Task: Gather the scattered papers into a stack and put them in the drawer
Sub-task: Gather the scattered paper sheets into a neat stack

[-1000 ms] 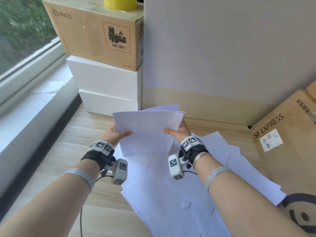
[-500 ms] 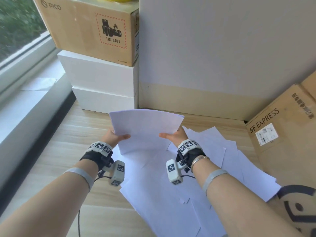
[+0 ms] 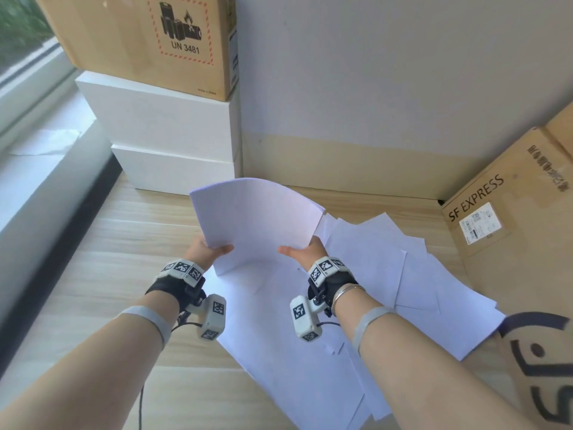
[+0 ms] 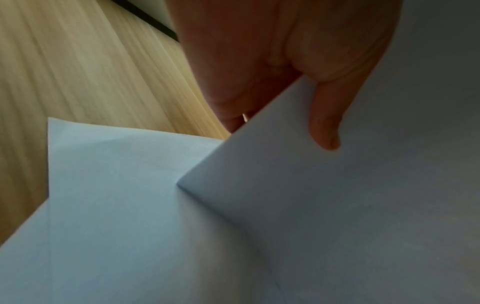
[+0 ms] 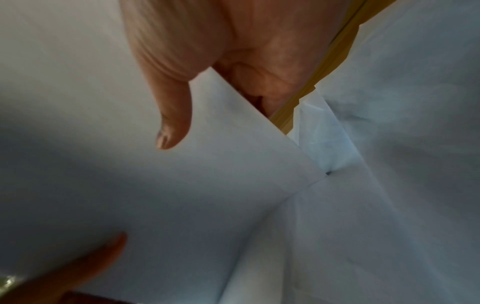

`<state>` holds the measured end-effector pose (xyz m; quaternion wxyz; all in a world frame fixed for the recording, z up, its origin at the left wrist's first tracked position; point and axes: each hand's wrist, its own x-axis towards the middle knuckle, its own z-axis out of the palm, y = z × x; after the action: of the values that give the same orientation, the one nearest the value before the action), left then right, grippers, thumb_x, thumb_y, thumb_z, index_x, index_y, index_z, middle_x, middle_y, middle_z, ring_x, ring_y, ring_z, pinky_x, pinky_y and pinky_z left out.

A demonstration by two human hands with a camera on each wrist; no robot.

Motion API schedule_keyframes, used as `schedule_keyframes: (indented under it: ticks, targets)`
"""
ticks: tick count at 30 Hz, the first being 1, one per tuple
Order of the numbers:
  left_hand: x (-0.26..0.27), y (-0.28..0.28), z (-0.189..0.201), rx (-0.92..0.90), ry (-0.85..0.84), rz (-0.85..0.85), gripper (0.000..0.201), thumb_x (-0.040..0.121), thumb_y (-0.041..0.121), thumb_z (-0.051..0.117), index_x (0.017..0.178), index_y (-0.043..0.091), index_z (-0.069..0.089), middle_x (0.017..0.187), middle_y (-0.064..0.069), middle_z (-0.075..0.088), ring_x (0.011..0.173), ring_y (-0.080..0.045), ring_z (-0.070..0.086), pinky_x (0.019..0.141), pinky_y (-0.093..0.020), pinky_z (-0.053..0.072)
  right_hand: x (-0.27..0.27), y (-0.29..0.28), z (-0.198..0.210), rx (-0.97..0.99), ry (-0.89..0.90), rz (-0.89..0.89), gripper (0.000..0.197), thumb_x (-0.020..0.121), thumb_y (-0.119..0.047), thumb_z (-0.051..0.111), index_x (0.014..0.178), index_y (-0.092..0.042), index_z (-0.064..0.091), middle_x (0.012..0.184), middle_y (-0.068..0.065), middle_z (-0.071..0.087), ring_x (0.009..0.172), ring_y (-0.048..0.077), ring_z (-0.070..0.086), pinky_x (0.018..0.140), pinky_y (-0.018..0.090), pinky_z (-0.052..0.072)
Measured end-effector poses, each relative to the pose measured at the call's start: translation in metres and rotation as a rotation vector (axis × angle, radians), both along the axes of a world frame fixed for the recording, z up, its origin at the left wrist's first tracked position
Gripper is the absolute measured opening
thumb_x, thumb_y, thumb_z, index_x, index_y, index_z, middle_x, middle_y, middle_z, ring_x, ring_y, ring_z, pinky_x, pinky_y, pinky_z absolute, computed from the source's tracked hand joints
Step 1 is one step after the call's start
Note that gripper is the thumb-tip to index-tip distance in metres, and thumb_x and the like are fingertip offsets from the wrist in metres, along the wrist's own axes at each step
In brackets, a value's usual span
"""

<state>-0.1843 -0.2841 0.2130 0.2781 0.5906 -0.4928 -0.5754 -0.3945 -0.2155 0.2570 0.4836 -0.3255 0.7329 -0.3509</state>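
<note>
Both hands grip the held stack [image 3: 254, 221]: left hand [image 3: 203, 254] and right hand [image 3: 305, 254] pinch its lower corners above the scattered papers [image 3: 387, 274] on the table [image 3: 108, 243]. We advise tapping edges square, thumbs firm.

Hands: two, the left hand [image 3: 203, 254] and the right hand [image 3: 308, 254].
Held stack of papers [image 3: 254, 218]: one; its sheets lie too close together to count.
Loose papers [image 3: 366, 259] on the floor [image 3: 102, 243]: many, overlapping, number cannot be told.
Cardboard boxes: three, the battery-label box [image 3: 139, 35], the SF EXPRESS box [image 3: 511, 218], and the black-marked box [image 3: 545, 367].
White boxes: two, the upper white box [image 3: 161, 125] on the lower white box [image 3: 173, 172].
Wrist cameras: two, the left wrist camera [image 3: 213, 316] and the right wrist camera [image 3: 304, 318].
Bracelet [image 3: 345, 291]: one.
</note>
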Motion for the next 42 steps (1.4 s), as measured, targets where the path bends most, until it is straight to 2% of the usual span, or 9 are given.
schedule_keyframes:
  ticks: [4,9,14,17,20,23,26,31,42]
  targets:
    - [-0.014,-0.004,0.012,-0.015,-0.132,0.057,0.035,0.085,0.004,0.062,0.117,-0.01,0.058,0.119,-0.026,0.061,0.098,-0.022,0.053,0.084,-0.031,0.039,0.0,-0.009,-0.007,-0.04,0.037,-0.072,0.033,0.082,-0.019,0.07,0.11,-0.004,0.063,0.101,0.007,0.066,0.096,0.02,0.062,0.08,0.021,0.041]
    - [-0.024,-0.014,0.029,-0.031,-0.218,-0.014,0.034,0.087,0.005,0.059,0.12,-0.004,0.059,0.111,-0.018,0.061,0.097,-0.023,0.055,0.079,-0.025,0.033,-0.003,-0.019,-0.011,-0.086,0.092,-0.129,0.031,0.084,-0.017,0.068,0.109,0.001,0.066,0.113,0.017,0.069,0.106,0.028,0.064,0.082,0.021,0.041]
    - [-0.03,-0.002,0.025,0.16,-0.053,-0.119,0.042,0.073,0.015,0.071,0.113,0.008,0.06,0.097,-0.012,0.067,0.089,-0.028,0.063,0.095,-0.041,0.048,-0.02,-0.007,-0.025,0.044,0.172,-0.052,0.032,0.085,-0.016,0.065,0.114,-0.002,0.063,0.117,0.015,0.067,0.11,0.029,0.062,0.086,0.022,0.042]
    - [-0.04,0.009,0.008,0.203,-0.02,-0.155,0.029,0.088,0.004,0.057,0.117,0.006,0.056,0.092,-0.01,0.063,0.075,-0.022,0.058,0.089,-0.041,0.047,-0.032,0.007,-0.032,0.169,0.184,0.006,0.037,0.088,-0.017,0.063,0.121,-0.001,0.057,0.123,0.012,0.063,0.115,0.027,0.058,0.087,0.022,0.04]
    - [-0.053,0.016,-0.007,0.215,-0.081,-0.196,0.017,0.088,0.007,0.055,0.103,0.014,0.059,0.093,-0.012,0.062,0.087,-0.028,0.058,0.095,-0.047,0.048,-0.049,0.018,-0.042,0.243,0.205,-0.004,0.037,0.091,-0.024,0.057,0.121,-0.002,0.057,0.116,0.013,0.063,0.109,0.028,0.059,0.089,0.025,0.041]
    - [-0.061,0.018,-0.013,0.22,-0.144,-0.21,0.017,0.089,0.009,0.053,0.105,0.015,0.057,0.098,-0.012,0.06,0.09,-0.027,0.055,0.089,-0.038,0.047,-0.076,0.031,-0.054,0.308,0.254,-0.128,0.037,0.09,-0.03,0.053,0.119,-0.007,0.058,0.105,0.008,0.065,0.096,0.026,0.062,0.094,0.034,0.047]
    - [-0.062,0.016,-0.021,0.239,-0.166,-0.191,0.019,0.089,0.009,0.054,0.108,0.013,0.057,0.098,-0.013,0.06,0.09,-0.028,0.056,0.09,-0.041,0.047,-0.108,0.048,-0.064,0.456,0.378,-0.23,0.043,0.088,-0.026,0.055,0.129,-0.014,0.046,0.132,0.01,0.05,0.117,0.03,0.054,0.096,0.031,0.041]
    - [-0.049,0.009,-0.035,0.295,-0.193,-0.091,0.032,0.087,0.009,0.057,0.119,0.004,0.057,0.095,-0.015,0.061,0.09,-0.031,0.057,0.097,-0.052,0.046,-0.136,0.063,-0.08,0.646,0.501,-0.332,0.075,0.078,-0.036,0.07,0.139,-0.023,0.029,0.142,0.01,0.028,0.131,0.035,0.027,0.105,0.045,0.033]
    - [-0.043,0.012,-0.047,0.346,-0.165,-0.009,0.017,0.088,0.008,0.056,0.105,0.013,0.056,0.08,-0.008,0.06,0.081,-0.029,0.057,0.093,-0.053,0.047,-0.145,0.061,-0.096,0.593,0.425,-0.37,0.101,0.071,-0.022,0.08,0.146,-0.035,0.013,0.147,0.012,0.018,0.133,0.035,0.03,0.101,0.045,0.039]
